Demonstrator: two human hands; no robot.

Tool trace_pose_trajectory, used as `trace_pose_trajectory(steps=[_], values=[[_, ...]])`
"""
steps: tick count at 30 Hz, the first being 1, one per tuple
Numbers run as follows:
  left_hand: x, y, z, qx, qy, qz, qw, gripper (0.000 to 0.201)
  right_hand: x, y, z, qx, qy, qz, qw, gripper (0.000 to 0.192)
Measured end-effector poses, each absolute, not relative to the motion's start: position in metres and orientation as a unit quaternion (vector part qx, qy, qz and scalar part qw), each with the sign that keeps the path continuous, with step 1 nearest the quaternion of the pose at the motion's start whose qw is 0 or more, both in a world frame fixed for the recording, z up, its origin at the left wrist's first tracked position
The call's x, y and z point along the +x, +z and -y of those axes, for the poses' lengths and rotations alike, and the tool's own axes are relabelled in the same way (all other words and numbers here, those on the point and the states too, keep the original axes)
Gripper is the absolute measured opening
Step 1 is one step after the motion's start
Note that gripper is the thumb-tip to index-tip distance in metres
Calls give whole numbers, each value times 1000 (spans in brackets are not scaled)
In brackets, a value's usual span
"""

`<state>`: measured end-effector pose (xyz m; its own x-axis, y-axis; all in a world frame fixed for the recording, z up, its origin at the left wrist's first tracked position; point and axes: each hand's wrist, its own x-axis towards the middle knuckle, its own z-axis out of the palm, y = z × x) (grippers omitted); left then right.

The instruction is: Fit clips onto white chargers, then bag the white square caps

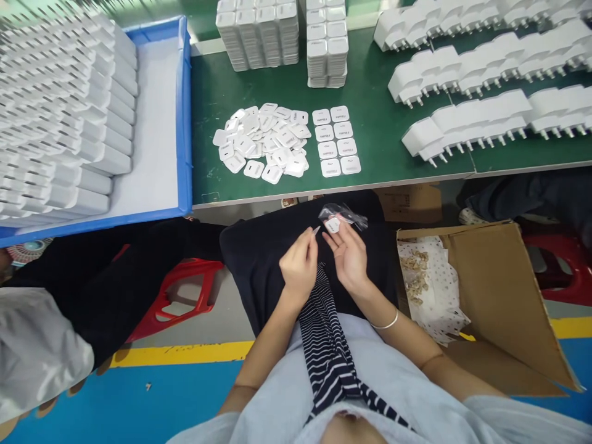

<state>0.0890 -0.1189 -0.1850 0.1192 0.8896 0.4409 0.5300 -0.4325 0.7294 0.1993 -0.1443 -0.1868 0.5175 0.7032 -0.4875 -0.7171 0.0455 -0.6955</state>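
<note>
Above my lap, my right hand holds a small white rounded-square cover with dark print on it, its fingers behind the piece. Crumpled clear plastic film lies against those fingertips. My left hand is closed in a pinch just left of the cover, apart from it. A small thin pointed tip sticks out of the pinch; its kind I cannot make out. On the green table ahead lie a loose heap of similar white covers and a two-column block of printed ones.
Stacked covers stand at the back. White plug adapters fill rows at right. A blue tray of white pronged housings sits left. Below right is an open cardboard box; a seated person and red stool are left.
</note>
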Motion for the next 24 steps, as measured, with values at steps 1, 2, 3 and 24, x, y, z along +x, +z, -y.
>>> trace_pose_trajectory(steps=[1,2,3,24], values=[[96,-187,123,728,443,-480,209,21,192,-186,145,-473,510,5,719,21],[103,-189,125,725,445,-477,223,22,185,-185,145,-461,527,14,714,21],[107,-190,127,713,449,-480,244,22,179,-183,146,-451,539,19,711,21],[93,-190,119,476,452,-532,535,27,201,-185,142,-427,672,-70,600,20]])
